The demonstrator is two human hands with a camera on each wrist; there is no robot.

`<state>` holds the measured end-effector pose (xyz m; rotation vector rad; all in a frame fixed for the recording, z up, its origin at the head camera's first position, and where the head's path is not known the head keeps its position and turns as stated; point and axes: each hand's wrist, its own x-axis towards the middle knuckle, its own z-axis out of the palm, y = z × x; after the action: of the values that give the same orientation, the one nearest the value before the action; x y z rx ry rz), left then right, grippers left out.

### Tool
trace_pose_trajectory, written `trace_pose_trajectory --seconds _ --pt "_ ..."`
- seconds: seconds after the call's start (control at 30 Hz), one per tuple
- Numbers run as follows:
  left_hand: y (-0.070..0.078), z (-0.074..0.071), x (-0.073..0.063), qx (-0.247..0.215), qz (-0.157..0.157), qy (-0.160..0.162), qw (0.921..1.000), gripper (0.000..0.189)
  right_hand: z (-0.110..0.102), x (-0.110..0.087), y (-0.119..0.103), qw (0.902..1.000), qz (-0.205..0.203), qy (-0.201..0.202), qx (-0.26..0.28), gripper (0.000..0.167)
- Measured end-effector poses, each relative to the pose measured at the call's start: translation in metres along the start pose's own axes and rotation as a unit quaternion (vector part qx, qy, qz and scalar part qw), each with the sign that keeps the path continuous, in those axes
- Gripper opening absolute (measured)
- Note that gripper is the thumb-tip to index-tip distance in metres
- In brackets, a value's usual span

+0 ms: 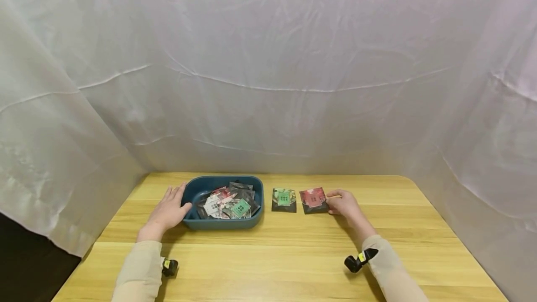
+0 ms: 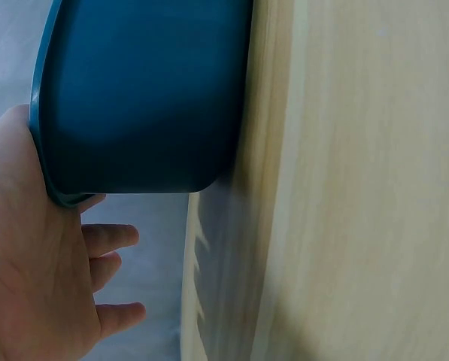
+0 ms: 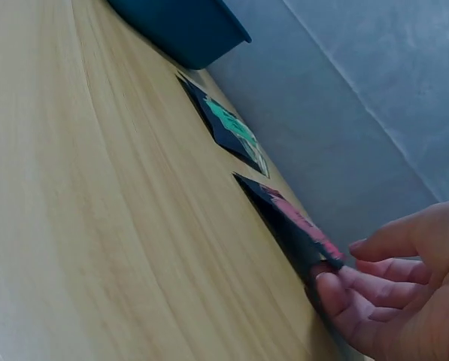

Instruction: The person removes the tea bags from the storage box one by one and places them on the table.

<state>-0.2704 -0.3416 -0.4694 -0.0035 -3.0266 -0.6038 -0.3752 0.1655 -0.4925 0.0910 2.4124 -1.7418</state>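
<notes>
My left hand (image 1: 167,211) rests against the left end of a dark blue plastic bin (image 1: 222,224), its fingers straight and its palm at the rim. In the left wrist view the fingertips (image 2: 119,238) stick out past the bin's corner. Inside the bin lies a heap of small printed sachets (image 1: 230,203). With its fingertips, my right hand (image 1: 345,205) pinches the right edge of a black sachet with a red label (image 1: 313,199). That edge tilts up off the table in the right wrist view. A green-labelled sachet (image 1: 284,200) lies flat between it and the bin.
Everything stands near the back of a light wooden table (image 1: 260,264). Pale cloth (image 1: 285,106) hangs behind it and on both sides. A small black camera is strapped to each wrist.
</notes>
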Motion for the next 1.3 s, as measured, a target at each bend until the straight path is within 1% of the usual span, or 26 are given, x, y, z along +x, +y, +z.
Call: trace_pose_trajectory --seconds 0.17,0.33,0.47,0.6,0.8,1.03,1.2,1.3 --pt "0.0 0.0 0.0 -0.001 -0.001 -0.002 1.0 0.072 -0.005 -0.006 -0.006 0.9989 -0.012 -0.024 -0.038 0.038" --pt "0.001 -0.001 0.0 -0.001 -0.001 -0.002 1.0 0.072 -0.012 -0.015 -0.015 0.9945 -0.036 -0.041 -0.09 0.038" --pt "0.0 -0.001 0.0 -0.004 -0.002 -0.004 1.0 0.072 -0.013 -0.02 -0.021 0.9898 -0.052 -0.041 -0.126 0.039" --pt "0.0 -0.001 0.001 -0.006 -0.004 -0.003 1.0 0.073 -0.007 -0.022 -0.029 0.9867 -0.072 -0.043 -0.14 0.039" --pt "-0.001 0.0 0.001 0.003 -0.002 0.002 1.0 0.072 0.011 -0.024 -0.045 0.9818 -0.096 -0.052 -0.155 0.038" --pt "0.0 -0.001 0.002 0.014 -0.012 -0.001 0.9998 0.073 0.04 -0.026 -0.056 0.9802 -0.131 -0.065 -0.134 0.037" --pt "0.003 -0.005 0.001 0.023 -0.018 -0.008 0.9995 0.073 0.067 -0.024 -0.059 0.9701 -0.166 -0.049 -0.17 0.032" --pt "0.005 -0.005 0.0 0.032 -0.019 -0.009 0.9993 0.073 0.084 -0.024 -0.059 0.9647 -0.19 -0.043 -0.177 0.03"
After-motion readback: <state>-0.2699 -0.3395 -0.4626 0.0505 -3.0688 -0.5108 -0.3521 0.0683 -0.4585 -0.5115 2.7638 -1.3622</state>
